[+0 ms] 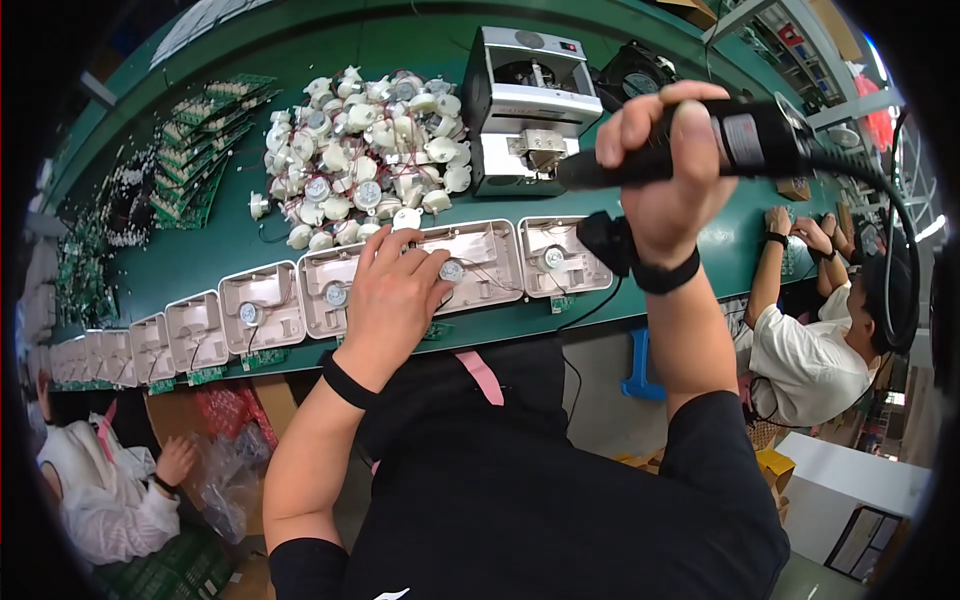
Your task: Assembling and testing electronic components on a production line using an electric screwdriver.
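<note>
While the green bench [300, 40] runs across in front of you with its row of pale plastic housings [262, 305] along the near edge, the work sits under your left hand, not your right. Beyond the row lie a heap of small white motors [365, 140] and a grey machine [528, 105], both well apart from your hands.

Your right hand [668, 170] is raised above the bench and closed around a black electric screwdriver [740, 140]. Its long axis lies nearly level, with the cable end to your right and the bit end pointing left, toward the grey machine; the bit itself is too dark to make out clearly.

Your left hand [392, 300] rests flat on the housing in front of you [465, 262], fingers spread and pressing down rather than clasping anything. Just beside your fingertips sits the small round motor [452, 270] mounted in that housing, with thin red wires trailing off to the right.

So the motor lies below and to the left of the driver's tip, touching distance from your left hand and well clear of your right.
</note>
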Action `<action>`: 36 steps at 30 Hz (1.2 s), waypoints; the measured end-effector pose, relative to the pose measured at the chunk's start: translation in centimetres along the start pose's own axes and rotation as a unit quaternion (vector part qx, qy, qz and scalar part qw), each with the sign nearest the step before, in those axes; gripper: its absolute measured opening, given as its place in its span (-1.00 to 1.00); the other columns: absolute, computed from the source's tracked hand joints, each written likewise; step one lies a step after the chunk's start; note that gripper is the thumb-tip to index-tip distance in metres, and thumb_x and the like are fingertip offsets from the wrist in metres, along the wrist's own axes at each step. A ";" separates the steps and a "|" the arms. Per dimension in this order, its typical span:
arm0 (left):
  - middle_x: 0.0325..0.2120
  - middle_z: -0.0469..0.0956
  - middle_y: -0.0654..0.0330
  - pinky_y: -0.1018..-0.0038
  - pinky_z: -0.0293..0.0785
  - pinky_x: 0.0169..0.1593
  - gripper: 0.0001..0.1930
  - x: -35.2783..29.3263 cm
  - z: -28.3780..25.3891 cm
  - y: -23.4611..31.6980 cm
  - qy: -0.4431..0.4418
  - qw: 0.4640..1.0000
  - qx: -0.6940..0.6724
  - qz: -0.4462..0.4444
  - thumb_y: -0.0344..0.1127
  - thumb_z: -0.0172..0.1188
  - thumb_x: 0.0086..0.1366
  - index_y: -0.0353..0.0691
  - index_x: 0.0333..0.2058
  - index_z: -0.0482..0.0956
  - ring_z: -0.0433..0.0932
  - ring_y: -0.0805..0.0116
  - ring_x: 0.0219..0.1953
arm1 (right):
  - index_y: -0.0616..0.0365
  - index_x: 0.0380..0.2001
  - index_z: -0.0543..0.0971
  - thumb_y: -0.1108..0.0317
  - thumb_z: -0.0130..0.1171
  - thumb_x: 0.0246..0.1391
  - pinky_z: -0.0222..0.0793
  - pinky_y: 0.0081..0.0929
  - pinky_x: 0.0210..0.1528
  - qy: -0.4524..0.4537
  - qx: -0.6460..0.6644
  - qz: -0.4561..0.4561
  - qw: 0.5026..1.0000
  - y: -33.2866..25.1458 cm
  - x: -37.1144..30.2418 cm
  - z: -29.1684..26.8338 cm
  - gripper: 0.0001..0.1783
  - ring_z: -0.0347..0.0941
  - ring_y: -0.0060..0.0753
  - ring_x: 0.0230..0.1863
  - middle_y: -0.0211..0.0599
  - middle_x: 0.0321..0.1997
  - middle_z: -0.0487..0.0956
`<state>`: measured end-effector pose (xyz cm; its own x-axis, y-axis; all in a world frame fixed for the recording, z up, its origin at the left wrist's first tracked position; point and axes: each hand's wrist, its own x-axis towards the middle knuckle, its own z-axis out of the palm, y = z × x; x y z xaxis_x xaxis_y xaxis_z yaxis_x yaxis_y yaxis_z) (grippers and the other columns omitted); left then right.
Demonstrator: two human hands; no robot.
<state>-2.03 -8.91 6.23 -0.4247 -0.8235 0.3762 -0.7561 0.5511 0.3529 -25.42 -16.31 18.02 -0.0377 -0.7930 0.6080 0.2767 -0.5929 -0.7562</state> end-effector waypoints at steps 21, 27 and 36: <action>0.22 0.41 -0.02 0.12 0.17 0.44 -0.14 1.0 -1.1 -0.9 -0.088 0.991 -0.098 0.007 -0.07 0.54 0.01 -0.32 0.23 0.39 0.31 -0.04 0.33 | 0.12 -0.02 0.23 0.13 0.27 0.23 0.44 -0.35 -0.40 -0.163 0.026 0.125 0.978 0.1 -5.4 3.2 -0.50 0.43 -0.36 -0.52 -0.17 -0.43 0.48; 0.23 0.37 -0.08 0.12 0.11 0.47 -0.04 0.8 0.2 0.0 -0.093 0.992 -0.086 -0.003 0.00 0.56 -0.03 -0.38 0.26 0.32 0.28 -0.03 0.36 | 0.13 -0.03 0.22 0.18 0.31 0.21 0.46 -0.37 -0.34 -0.166 0.040 0.145 0.975 2.0 -6.9 3.9 -0.48 0.44 -0.37 -0.48 -0.17 -0.42 0.49; 0.23 0.37 -0.07 0.12 0.10 0.48 -0.02 0.3 0.8 -0.2 -0.065 0.995 -0.075 0.003 -0.03 0.57 -0.05 -0.40 0.26 0.30 0.27 -0.01 0.36 | 0.14 -0.05 0.22 0.24 0.33 0.19 0.46 -0.41 -0.37 -0.201 -0.035 0.124 0.971 4.2 -7.6 3.7 -0.49 0.42 -0.40 -0.49 -0.17 -0.44 0.50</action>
<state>-2.43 -9.36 5.59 -0.4979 -0.8249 0.2678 -0.6748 0.5624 0.4778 -20.41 -12.25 11.18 0.4037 -0.8022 0.4399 0.1623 -0.4104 -0.8974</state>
